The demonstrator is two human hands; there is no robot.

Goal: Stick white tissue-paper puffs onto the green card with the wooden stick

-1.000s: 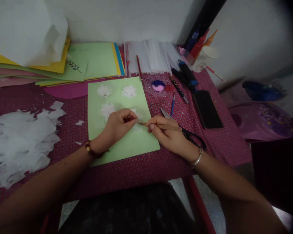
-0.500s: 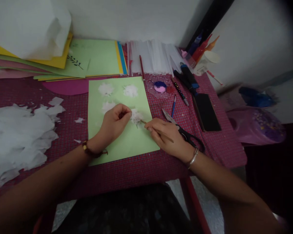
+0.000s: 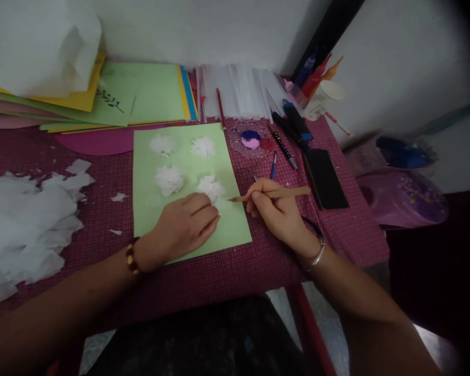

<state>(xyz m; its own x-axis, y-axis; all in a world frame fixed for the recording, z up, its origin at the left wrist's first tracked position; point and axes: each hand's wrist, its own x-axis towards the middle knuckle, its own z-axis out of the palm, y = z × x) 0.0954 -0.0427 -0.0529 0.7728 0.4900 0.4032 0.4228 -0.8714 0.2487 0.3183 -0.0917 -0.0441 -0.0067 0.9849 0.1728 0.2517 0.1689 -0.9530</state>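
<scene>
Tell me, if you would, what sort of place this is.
Probably a craft table, perhaps in a home or small workroom: green paper bearing white tufts, paint in a clear dish, and a heap of white scraps suggest it.

Paper tufts [image 3: 169, 180] on sheet [image 3: 235, 224], scraps [image 3: 27, 224] left, phone [image 3: 327, 180] right

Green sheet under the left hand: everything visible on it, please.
The pale green sheet, apparently paper or thin card, is roughly rectangular and lies flat on the red checked tablecloth, slightly turned. Four white, ruffled, paper-like tufts sit on it in two rows of two. The left hand covers part of its near side; firm contact can't be confirmed. The right hand holds a pointed brown tool, its tip over the sheet, touch unclear.
</scene>
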